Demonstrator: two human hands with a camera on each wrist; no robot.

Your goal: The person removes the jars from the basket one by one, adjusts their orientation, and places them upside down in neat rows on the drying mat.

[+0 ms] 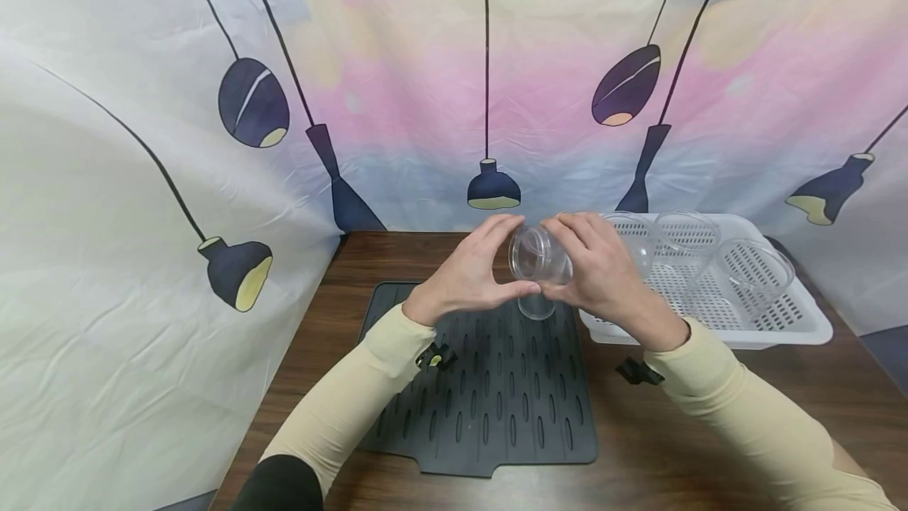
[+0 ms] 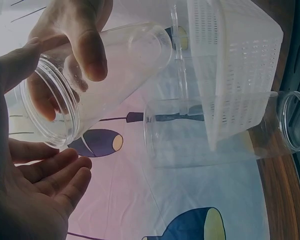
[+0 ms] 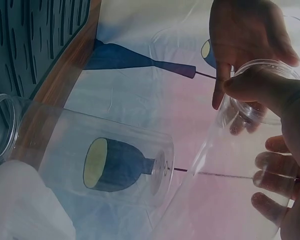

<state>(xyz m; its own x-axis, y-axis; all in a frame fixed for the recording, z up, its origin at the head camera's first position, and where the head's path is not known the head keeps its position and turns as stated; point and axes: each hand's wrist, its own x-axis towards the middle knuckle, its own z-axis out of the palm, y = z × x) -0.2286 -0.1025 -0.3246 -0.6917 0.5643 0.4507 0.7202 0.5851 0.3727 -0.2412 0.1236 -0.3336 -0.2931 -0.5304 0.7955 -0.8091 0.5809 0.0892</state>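
Note:
A clear, wide-mouthed plastic jar [image 2: 105, 75] is held tilted above the mat, its threaded mouth towards the upper side. My right hand [image 1: 599, 266] grips its side, thumb near the rim [image 3: 262, 67] and fingers curled round the wall. My left hand [image 1: 471, 266] curves loosely about the mouth, thumb and fingers spread apart; whether it touches the rim cannot be told. A second clear jar [image 3: 110, 155] stands upside down on the dark grey ribbed mat [image 1: 489, 416], mouth against it. In the head view the held jar and hands hide most of it.
A white perforated basket [image 1: 794, 330] stands on the brown wooden table [image 1: 638, 432], right of the mat. Several clear jars [image 1: 755, 270] sit in it, close to my right hand. A printed curtain [image 1: 426, 85] with lamp drawings hangs behind the table.

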